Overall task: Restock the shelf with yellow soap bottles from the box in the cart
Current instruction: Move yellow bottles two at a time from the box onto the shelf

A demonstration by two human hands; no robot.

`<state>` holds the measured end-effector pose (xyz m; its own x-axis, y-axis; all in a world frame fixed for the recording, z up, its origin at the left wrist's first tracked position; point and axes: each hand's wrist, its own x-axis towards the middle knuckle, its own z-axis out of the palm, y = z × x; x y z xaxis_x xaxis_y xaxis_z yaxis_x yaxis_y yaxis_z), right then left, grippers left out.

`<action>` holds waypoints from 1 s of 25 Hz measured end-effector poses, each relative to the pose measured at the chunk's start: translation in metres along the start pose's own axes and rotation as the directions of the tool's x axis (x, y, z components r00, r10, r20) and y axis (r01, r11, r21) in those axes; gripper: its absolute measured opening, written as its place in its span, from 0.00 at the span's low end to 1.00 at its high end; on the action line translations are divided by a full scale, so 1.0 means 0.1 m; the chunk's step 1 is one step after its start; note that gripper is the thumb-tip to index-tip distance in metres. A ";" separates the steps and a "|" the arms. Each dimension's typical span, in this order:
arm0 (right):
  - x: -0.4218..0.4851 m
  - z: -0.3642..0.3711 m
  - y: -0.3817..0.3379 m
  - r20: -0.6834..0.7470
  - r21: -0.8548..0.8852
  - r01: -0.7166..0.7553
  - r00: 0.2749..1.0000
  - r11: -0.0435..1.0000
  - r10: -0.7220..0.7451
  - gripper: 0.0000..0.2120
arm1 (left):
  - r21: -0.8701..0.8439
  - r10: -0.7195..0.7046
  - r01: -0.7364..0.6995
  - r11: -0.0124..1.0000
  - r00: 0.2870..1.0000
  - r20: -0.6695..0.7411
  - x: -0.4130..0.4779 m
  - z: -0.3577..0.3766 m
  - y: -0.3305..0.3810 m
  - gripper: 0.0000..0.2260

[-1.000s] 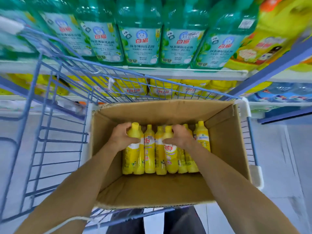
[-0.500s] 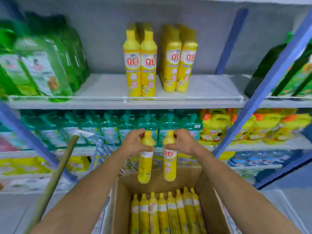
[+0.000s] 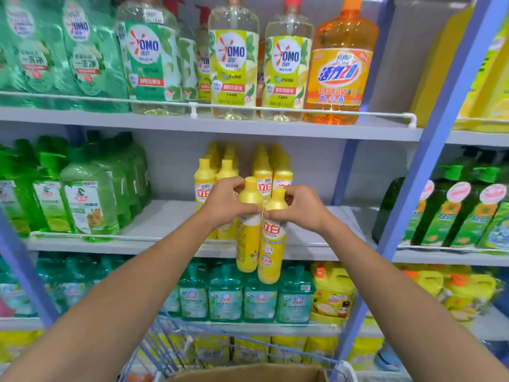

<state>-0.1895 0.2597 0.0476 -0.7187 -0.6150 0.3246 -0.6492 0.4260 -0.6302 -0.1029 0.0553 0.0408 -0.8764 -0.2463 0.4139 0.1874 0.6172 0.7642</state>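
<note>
My left hand [image 3: 224,204] grips one yellow soap bottle [image 3: 247,241] by its neck. Beside it, my right hand [image 3: 298,208] holds a second yellow soap bottle [image 3: 271,255] the same way. Both bottles hang upright, side by side and touching, in front of the middle shelf [image 3: 165,216]. Just behind them several yellow soap bottles [image 3: 205,183] stand in rows on that shelf. The cardboard box [image 3: 248,373] shows only its top rim at the bottom edge, inside the blue wire cart [image 3: 165,343].
Green bottles [image 3: 82,194] fill the middle shelf's left end; bare shelf lies on both sides of the yellow rows. A blue upright post [image 3: 429,166] stands to the right. Large bottles [image 3: 234,64] line the shelf above, teal ones [image 3: 225,293] the shelf below.
Both hands have lifted a yellow bottle each out of the box and up to middle-shelf height. My view has tilted up from the cart to the shelves.
</note>
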 end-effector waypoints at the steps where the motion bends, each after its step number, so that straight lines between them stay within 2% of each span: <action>1: 0.10 -0.13 -0.02 -0.020 0.011 0.025 0.999 1.000 -0.025 0.13 | 0.020 0.012 -0.012 1.000 1.000 -0.010 0.13 0.00 0.12 0.20; 5: 0.48 -0.52 0.01 -0.128 -0.003 0.116 0.985 0.993 -0.116 0.24 | 0.038 0.023 -0.018 0.999 0.994 -0.111 0.61 0.02 0.35 0.26; 8: 0.63 -0.59 0.08 -0.190 -0.001 0.127 0.974 0.992 -0.125 0.25 | 0.043 -0.050 0.059 0.997 0.981 -0.186 0.75 0.10 0.36 0.32; 14: 0.69 -0.40 0.33 -0.149 0.045 0.039 0.988 0.998 -0.032 0.23 | -0.054 -0.068 0.062 0.997 0.991 -0.119 0.76 0.36 0.14 0.21; 19: 0.67 -0.23 0.50 -0.181 0.023 0.005 0.983 1.000 -0.001 0.25 | -0.106 -0.069 0.057 0.993 0.991 -0.114 0.70 0.47 -0.10 0.23; 23: 0.64 -0.09 0.52 -0.242 0.026 0.010 0.970 1.000 -0.003 0.35 | -0.066 -0.057 0.047 0.997 0.985 -0.165 0.69 0.49 -0.13 0.26; 25: 0.60 -0.03 0.51 -0.273 0.062 -0.029 0.961 0.998 0.044 0.36 | -0.048 -0.057 0.050 0.998 0.984 -0.170 0.69 0.48 -0.14 0.24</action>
<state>-0.2664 0.2470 0.0369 -0.7875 -0.3908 0.4765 -0.6117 0.4018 -0.6815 -0.1878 0.0652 0.0350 -0.7972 -0.4048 0.4478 0.1649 0.5675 0.8067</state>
